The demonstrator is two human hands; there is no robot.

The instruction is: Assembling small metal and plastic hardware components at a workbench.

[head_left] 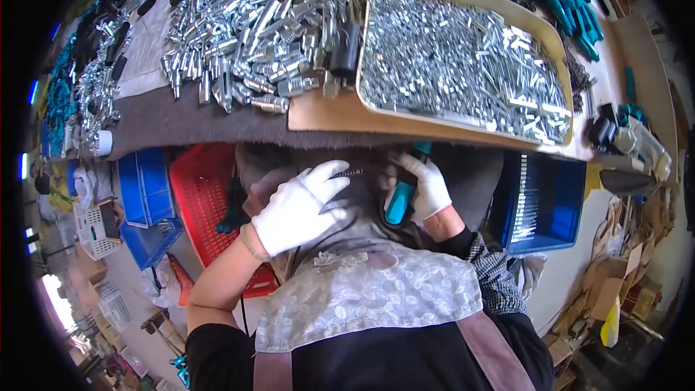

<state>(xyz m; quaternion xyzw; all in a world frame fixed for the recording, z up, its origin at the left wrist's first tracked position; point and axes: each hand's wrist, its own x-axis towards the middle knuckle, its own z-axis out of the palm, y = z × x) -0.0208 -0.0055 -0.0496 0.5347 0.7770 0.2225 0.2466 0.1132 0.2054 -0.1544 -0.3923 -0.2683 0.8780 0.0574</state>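
Both my hands wear white gloves and are over my lap, below the table edge. My left hand point(304, 206) has a small dark coil spring point(350, 172) at its fingertips, held between the upper fingers; the thumb is apart from them. My right hand point(428, 187) is closed around a teal tool handle point(399, 203), which slants with its rounded end toward me. The handle's upper end shows past the fingers near the table edge. Whatever else it joins is hidden by the hand and the shadow.
On the table lie a heap of shiny metal sleeves point(253, 36) and a cream tray point(463, 124) full of small metal pins. Teal handles point(568, 0) are piled at the far right. A red basket point(190, 206) stands at my left, a blue crate point(561, 206) at my right.
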